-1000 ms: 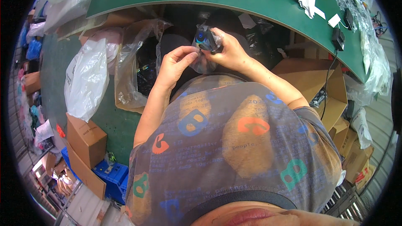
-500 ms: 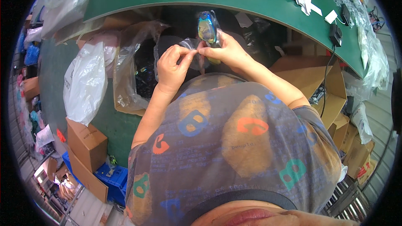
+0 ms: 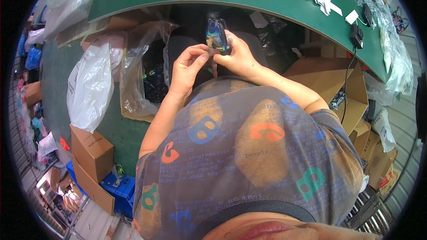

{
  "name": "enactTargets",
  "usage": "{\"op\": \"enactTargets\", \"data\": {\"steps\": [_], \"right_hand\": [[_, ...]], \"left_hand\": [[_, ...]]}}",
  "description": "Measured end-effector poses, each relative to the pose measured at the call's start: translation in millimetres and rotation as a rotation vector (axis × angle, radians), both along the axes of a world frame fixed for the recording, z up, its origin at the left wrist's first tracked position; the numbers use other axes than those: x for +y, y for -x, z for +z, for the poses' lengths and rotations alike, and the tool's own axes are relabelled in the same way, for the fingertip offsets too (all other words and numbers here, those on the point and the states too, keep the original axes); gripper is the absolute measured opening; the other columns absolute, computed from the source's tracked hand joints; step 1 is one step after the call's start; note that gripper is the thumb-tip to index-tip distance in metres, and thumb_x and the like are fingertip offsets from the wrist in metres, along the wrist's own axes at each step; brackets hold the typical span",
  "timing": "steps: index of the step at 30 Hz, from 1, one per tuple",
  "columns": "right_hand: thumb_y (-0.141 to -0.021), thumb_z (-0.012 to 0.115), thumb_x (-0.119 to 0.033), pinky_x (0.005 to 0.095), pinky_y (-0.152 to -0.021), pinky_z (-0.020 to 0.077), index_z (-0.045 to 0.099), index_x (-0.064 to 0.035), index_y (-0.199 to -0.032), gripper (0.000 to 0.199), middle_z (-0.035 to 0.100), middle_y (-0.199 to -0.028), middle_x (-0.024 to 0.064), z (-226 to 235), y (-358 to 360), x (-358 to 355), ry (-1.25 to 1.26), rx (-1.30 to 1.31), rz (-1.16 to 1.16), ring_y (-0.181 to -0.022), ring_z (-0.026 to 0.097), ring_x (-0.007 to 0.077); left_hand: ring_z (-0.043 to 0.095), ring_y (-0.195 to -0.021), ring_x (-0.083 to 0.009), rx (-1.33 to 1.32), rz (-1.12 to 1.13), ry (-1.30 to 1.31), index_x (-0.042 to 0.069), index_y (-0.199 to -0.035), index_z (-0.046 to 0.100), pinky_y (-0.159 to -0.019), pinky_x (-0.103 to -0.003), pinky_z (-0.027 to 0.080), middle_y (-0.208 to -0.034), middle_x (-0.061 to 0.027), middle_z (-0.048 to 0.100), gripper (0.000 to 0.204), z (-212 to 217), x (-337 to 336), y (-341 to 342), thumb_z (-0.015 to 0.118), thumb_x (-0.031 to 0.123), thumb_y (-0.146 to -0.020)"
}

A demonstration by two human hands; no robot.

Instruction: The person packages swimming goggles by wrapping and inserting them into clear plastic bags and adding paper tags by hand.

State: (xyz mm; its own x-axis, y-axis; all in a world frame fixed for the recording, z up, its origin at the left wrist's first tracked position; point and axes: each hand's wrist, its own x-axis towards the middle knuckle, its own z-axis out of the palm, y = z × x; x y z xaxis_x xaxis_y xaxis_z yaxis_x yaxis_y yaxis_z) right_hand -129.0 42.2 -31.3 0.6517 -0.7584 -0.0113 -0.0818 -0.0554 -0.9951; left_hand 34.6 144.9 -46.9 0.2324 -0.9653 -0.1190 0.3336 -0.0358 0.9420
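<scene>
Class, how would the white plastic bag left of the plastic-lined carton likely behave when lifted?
The white plastic bag would probably sag and fold: its film looks thin and creased. Its glossy sheen suggests it may be slippery. Its weight is uncertain: the inside is hidden.

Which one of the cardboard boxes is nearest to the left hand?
The open box draped with clear plastic, beside the left hand; other boxes stand farther away.
</scene>
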Motion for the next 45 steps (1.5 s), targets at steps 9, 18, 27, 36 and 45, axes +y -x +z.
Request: {"op": "enactTargets", "data": {"steps": [9,18,27,36,45], "right_hand": [[-0.078,0.075,-0.011,0.0326,-0.076,0.0533,0.061,-0.0056,-0.113,0.038,0.068,-0.089,0.0060,-11.1,14.0,-12.0,0.094,0.099,-0.123,-0.081,0.065,0.0143],[-0.085,0.074,-0.009,0.0292,-0.087,0.0509,0.060,-0.0064,-0.117,0.034,0.066,-0.104,0.0027,1.2,-7.7,-7.6,-0.374,-0.126,-0.057,-0.096,0.061,0.0107],[-0.083,0.069,-0.004,0.0295,-0.089,0.0498,0.061,-0.0060,-0.112,0.030,0.065,-0.098,-0.0001,-26.1,1.6,-9.7,-0.132,0.039,-0.124,-0.094,0.061,0.0097],[-0.080,0.074,-0.010,0.0332,-0.083,0.0534,0.060,-0.0021,-0.116,0.040,0.070,-0.100,0.0088,-35.0,5.5,-7.2,0.017,-0.036,-0.144,-0.093,0.067,0.0164],[-0.083,0.079,-0.040,0.0452,-0.084,0.0546,0.060,-0.0024,-0.120,0.056,0.072,-0.102,0.0209,22.0,27.7,-18.9,0.349,0.567,0.212,-0.099,0.070,0.0384]], "left_hand": [[0.064,-0.098,-0.0098,-0.058,0.397,0.045,0.006,-0.107,0.071,-0.092,-0.026,0.051,-0.105,-0.0012,0.070,0.010,-10.7,-6.6,-52.9,0.070,0.006,-0.097],[0.061,-0.097,-0.0084,-0.136,0.144,0.022,0.004,-0.103,0.070,-0.090,-0.024,0.049,-0.103,0.0002,0.068,0.009,-7.3,-8.7,0.6,0.073,0.004,-0.094],[0.064,-0.101,-0.0121,0.113,0.274,0.044,0.006,-0.106,0.069,-0.096,-0.027,0.049,-0.107,-0.0041,0.071,0.010,-4.5,-15.9,-20.4,0.070,0.008,-0.097],[0.061,-0.081,-0.0091,-0.053,0.192,-0.287,0.009,-0.113,0.060,-0.071,-0.025,0.051,-0.093,0.0011,0.064,0.025,-30.6,-6.4,-2.3,0.073,0.021,-0.096],[0.066,-0.080,-0.0102,-0.637,0.277,-0.007,0.003,-0.108,0.074,-0.072,-0.025,0.053,-0.096,-0.0030,0.071,0.014,-39.9,-36.0,-28.1,0.067,0.008,-0.096]]}}
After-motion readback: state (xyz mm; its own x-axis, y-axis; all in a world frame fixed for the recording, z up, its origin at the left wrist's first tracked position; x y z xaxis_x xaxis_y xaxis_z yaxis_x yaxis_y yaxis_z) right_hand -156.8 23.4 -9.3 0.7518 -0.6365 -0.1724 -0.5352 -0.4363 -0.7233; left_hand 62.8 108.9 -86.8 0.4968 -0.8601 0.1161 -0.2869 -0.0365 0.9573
